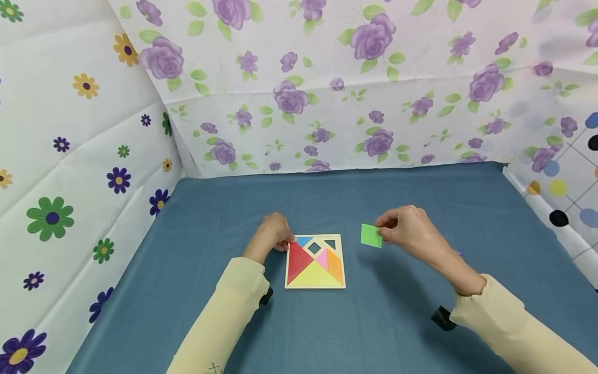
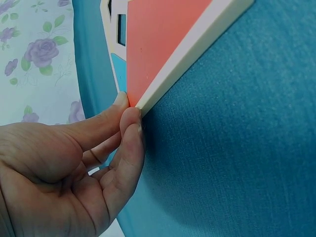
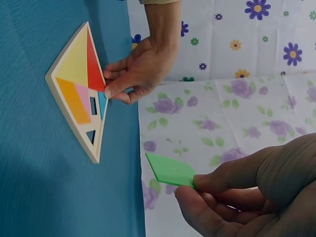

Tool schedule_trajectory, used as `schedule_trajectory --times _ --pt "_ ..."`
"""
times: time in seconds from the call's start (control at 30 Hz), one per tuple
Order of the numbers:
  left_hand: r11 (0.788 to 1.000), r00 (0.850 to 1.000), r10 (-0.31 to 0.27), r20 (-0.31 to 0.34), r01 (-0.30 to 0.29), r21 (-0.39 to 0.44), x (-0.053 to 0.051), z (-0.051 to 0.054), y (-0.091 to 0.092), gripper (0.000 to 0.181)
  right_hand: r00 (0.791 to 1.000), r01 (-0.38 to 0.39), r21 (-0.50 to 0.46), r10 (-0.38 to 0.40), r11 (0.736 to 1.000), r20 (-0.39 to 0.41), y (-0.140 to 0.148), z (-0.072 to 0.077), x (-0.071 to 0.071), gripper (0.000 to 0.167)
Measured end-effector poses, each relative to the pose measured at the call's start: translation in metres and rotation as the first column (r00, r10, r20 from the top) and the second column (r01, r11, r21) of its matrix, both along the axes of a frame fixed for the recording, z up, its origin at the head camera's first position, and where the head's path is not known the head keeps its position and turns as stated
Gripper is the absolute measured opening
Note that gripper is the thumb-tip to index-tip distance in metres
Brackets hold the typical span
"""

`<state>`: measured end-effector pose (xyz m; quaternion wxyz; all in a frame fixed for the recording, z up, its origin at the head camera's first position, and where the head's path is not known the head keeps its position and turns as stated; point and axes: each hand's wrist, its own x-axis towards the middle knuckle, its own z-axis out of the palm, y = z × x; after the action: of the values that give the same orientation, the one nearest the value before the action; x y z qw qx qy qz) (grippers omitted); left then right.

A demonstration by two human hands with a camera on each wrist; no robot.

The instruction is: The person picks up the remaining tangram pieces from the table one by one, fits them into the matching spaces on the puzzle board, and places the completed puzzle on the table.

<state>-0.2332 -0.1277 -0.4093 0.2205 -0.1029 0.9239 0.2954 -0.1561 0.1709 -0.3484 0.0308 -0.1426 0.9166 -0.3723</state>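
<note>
A square tangram board (image 1: 315,288) with a pale wooden frame lies on the blue cloth. Its upper left corner is pinched between thumb and fingers of my left hand (image 1: 272,232). Set in it are a red triangle (image 1: 298,262), a yellow triangle (image 1: 316,277), an orange parallelogram (image 1: 334,267), a pink triangle (image 1: 323,257) and a blue triangle (image 1: 303,241). A square slot and a triangular slot show bare cloth. To the board's right, my right hand (image 1: 413,231) holds a green square tile (image 3: 170,169) by its edge, raised above the cloth.
A sliver of a purple piece (image 1: 460,253) shows behind my right wrist, mostly hidden. The blue cloth (image 1: 210,208) covers the table. Flowered sheets (image 1: 289,130) hang at the back and left, and a dotted one (image 1: 576,187) at the right.
</note>
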Motion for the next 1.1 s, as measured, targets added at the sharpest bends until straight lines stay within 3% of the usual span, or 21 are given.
schedule_trajectory --times 0.63,1.1 --pt "1.000 1.000 0.008 0.003 -0.008 -0.006 -0.001 -0.002 -0.001 0.019 0.998 0.003 -0.091 0.002 0.996 0.056 -0.034 -0.013 -0.019 0.011" --pt "1.000 1.000 0.011 0.008 -0.011 0.007 -0.001 0.000 -0.001 0.020 0.996 0.023 -0.121 -0.012 0.992 0.090 -0.056 -0.032 -0.028 0.009"
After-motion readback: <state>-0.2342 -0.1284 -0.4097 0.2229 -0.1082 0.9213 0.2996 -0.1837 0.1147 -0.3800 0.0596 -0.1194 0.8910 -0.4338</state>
